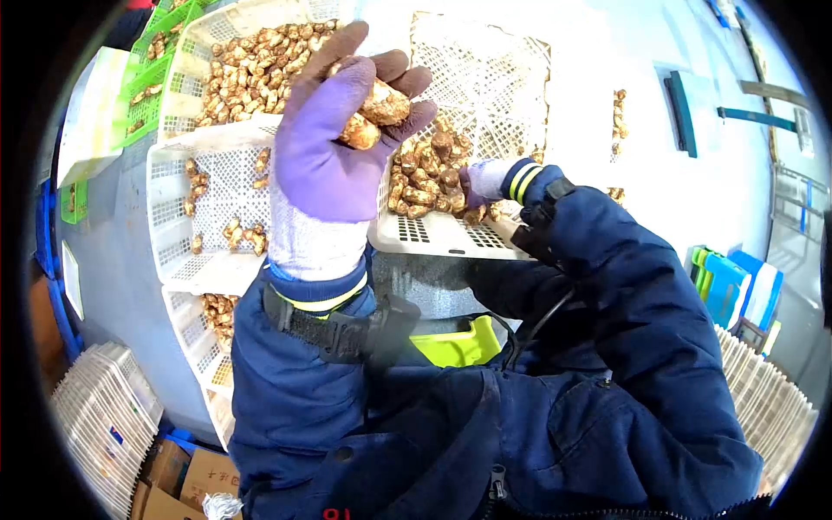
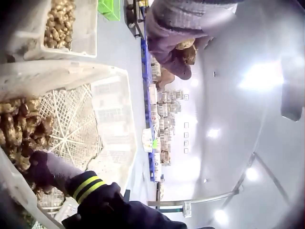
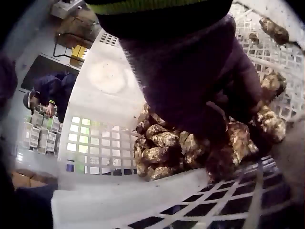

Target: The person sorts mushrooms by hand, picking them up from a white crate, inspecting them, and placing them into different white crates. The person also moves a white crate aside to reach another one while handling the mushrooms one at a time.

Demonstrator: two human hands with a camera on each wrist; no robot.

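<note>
My left hand [image 1: 381, 95], in a purple glove, is raised above the crates and grips two brown knobbly lumps [image 1: 374, 113] between fingers and thumb. The left wrist view shows the same glove [image 2: 178, 52] with the lumps [image 2: 187, 50] in it. My right hand [image 1: 472, 198] is down in a white slatted crate [image 1: 451, 236], its fingers curled into a pile of the same lumps [image 1: 425, 173]. In the right wrist view the glove [image 3: 214, 114] digs into that pile [image 3: 162, 152], and the fingertips are hidden among the lumps.
A fuller white crate [image 1: 251, 61] sits at the back left, beside a green crate [image 1: 147, 87]. A nearly bare white crate [image 1: 217, 260] lies under my left arm. Stacked trays [image 1: 104, 425] and cardboard boxes [image 1: 186, 477] stand low left. Another person [image 3: 50, 95] works farther off.
</note>
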